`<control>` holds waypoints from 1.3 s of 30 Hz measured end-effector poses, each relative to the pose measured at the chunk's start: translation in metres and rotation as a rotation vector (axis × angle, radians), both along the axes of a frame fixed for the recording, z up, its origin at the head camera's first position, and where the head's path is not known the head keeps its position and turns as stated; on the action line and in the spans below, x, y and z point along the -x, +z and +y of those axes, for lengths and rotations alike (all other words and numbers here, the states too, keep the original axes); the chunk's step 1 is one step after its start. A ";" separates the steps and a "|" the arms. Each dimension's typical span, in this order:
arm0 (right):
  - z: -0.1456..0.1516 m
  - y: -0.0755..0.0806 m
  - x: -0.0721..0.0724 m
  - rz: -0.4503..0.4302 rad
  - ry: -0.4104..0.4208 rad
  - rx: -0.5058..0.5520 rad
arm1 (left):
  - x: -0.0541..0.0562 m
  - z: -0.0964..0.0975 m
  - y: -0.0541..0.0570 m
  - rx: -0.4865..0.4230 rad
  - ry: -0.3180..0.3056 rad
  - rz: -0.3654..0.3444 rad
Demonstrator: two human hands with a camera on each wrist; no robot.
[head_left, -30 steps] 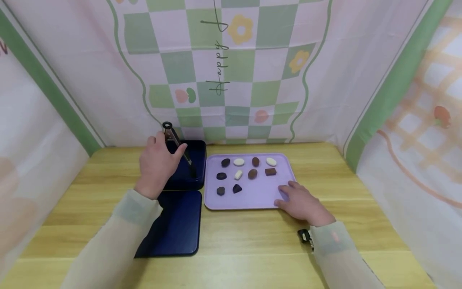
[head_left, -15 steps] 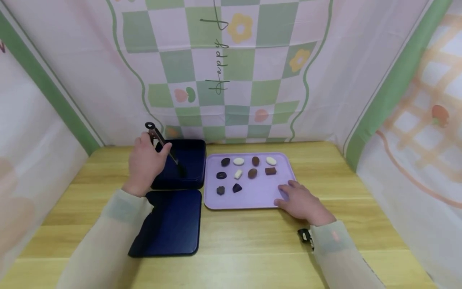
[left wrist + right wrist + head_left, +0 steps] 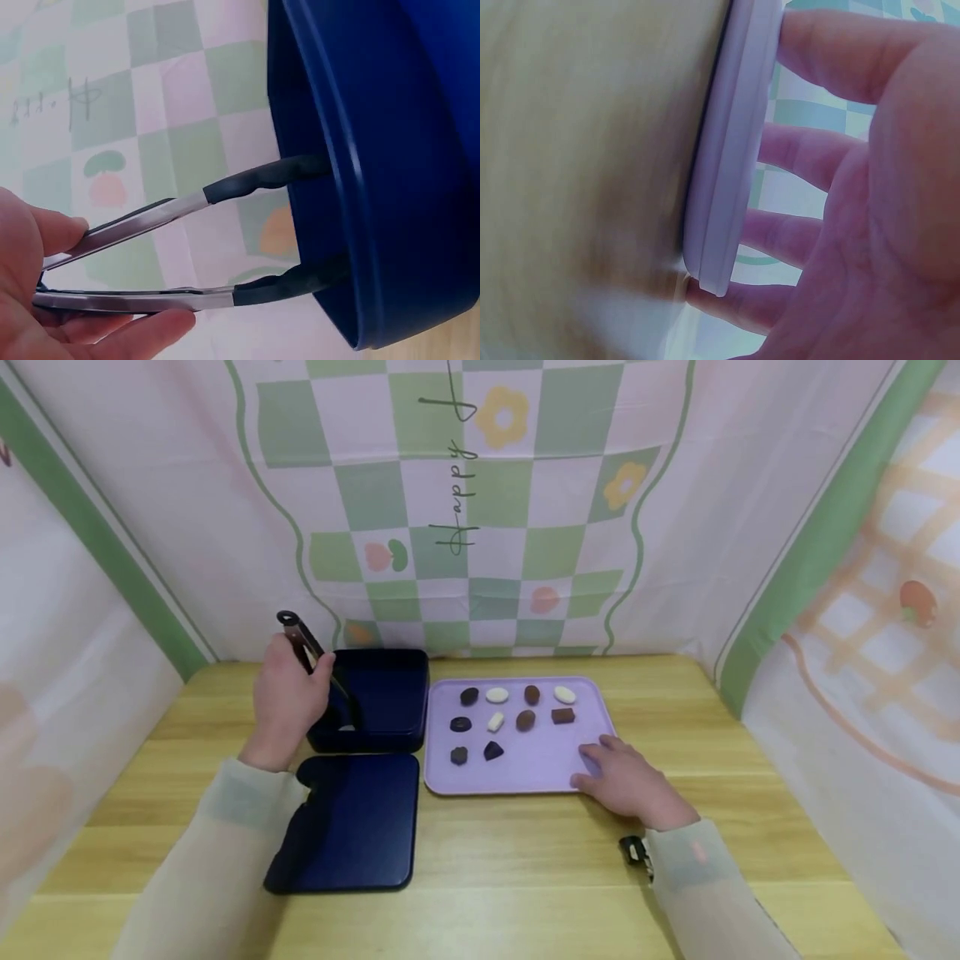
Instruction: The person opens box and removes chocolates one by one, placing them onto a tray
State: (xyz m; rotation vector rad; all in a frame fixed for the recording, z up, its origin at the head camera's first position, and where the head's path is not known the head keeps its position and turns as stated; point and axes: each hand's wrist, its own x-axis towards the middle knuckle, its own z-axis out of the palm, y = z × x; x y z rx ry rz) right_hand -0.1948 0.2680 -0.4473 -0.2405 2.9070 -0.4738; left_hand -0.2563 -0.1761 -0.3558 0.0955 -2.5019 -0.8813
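My left hand (image 3: 285, 697) holds a pair of metal tongs (image 3: 142, 225) with black tips, thumb on one arm and fingers along the other. The tongs' arms stand spread, and their tips reach down inside a dark blue box (image 3: 367, 745) at the back left. A small pale piece (image 3: 347, 727) shows on the box floor beside the tips. On the lilac tray (image 3: 543, 760), my right hand (image 3: 628, 783) rests at the front right corner, fingers spread over the rim. Several small chocolate-like pieces lie there in rows, including a white oval (image 3: 497, 695) and a brown block (image 3: 562, 716).
A flat dark blue lid (image 3: 367, 827) lies in front of the box, partly covered by the left sleeve. Tray and box stand side by side on a wooden table (image 3: 517, 877). Behind them hangs a checkered cloth (image 3: 495, 552).
My left hand has moved left with the tongs, whose tips have shifted from the box's right side toward its front left. The right hand and the tray stay where they were.
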 end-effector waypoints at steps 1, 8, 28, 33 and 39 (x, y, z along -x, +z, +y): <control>0.000 0.000 0.000 0.002 0.002 0.000 | 0.001 -0.003 0.001 -0.017 0.010 -0.003; 0.000 0.000 -0.001 0.015 0.009 -0.002 | 0.009 -0.034 0.012 -0.410 0.037 -0.140; -0.001 0.002 0.000 0.017 0.007 -0.008 | -0.004 0.069 0.018 -0.755 -0.199 0.028; 0.000 0.001 0.001 0.014 0.003 -0.006 | -0.006 0.120 0.004 -0.540 -0.198 0.123; -0.001 0.002 0.001 0.008 0.004 -0.004 | -0.009 0.166 -0.013 -0.359 -0.243 0.176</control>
